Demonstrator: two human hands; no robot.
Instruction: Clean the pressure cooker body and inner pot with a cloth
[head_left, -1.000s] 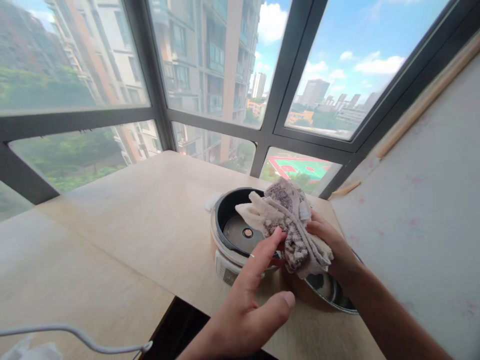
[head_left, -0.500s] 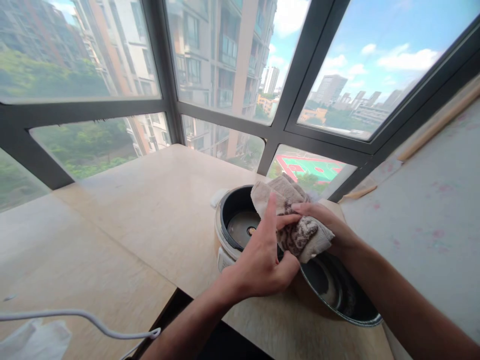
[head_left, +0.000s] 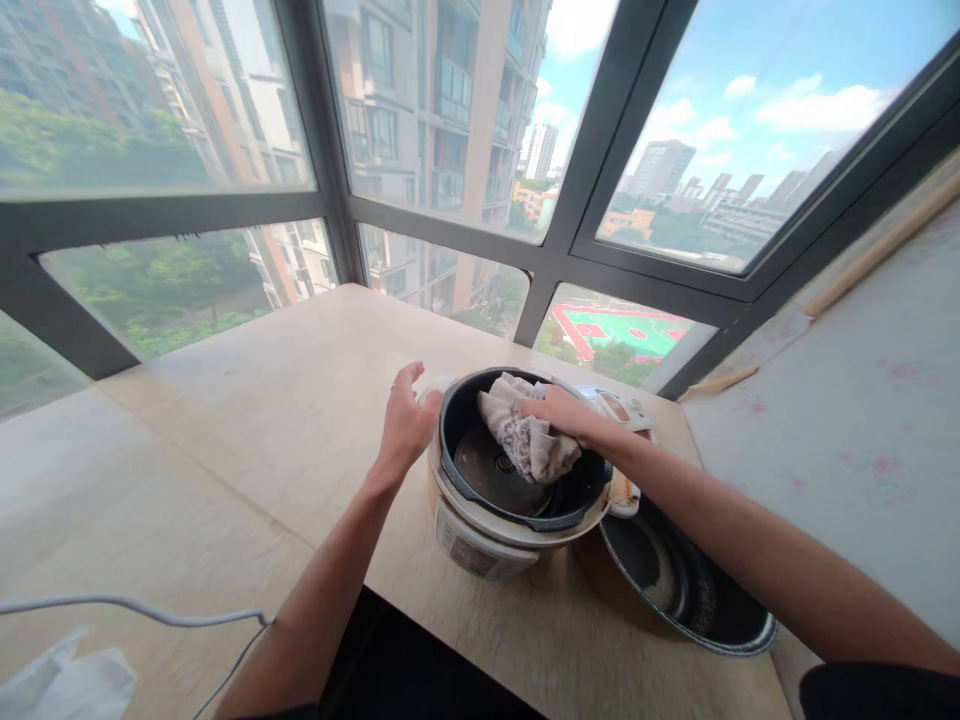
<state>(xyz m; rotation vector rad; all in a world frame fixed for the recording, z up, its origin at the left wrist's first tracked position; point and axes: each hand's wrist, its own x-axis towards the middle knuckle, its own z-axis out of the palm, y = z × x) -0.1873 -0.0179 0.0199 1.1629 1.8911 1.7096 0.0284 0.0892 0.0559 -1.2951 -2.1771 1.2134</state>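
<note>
My right hand (head_left: 562, 412) is closed on a bunched beige and brown cloth (head_left: 529, 430), held inside the dark well of a rice cooker (head_left: 484, 545). The cloth hangs over the well's back right part; a small round centre piece shows on the bottom beside it. At the cooker's left edge is my left hand (head_left: 407, 425), its thumb and fingers apart and nothing in them. Whether its fingertips touch the cooker I cannot tell. A dark inner pot (head_left: 675, 580) lies tilted to the right of the cooker, under my right forearm.
The cooker's opened lid (head_left: 619, 408) lies back on the right. Everything stands on a pale wood-look tabletop (head_left: 247, 440) by corner windows. A white cable (head_left: 135, 606) and a crumpled white plastic piece (head_left: 67, 680) are at the lower left. A patterned wall (head_left: 862, 470) borders the right.
My right hand has lowered the cloth into the cooker's well. My left hand has let go of the cloth and moved left to the cooker's rim.
</note>
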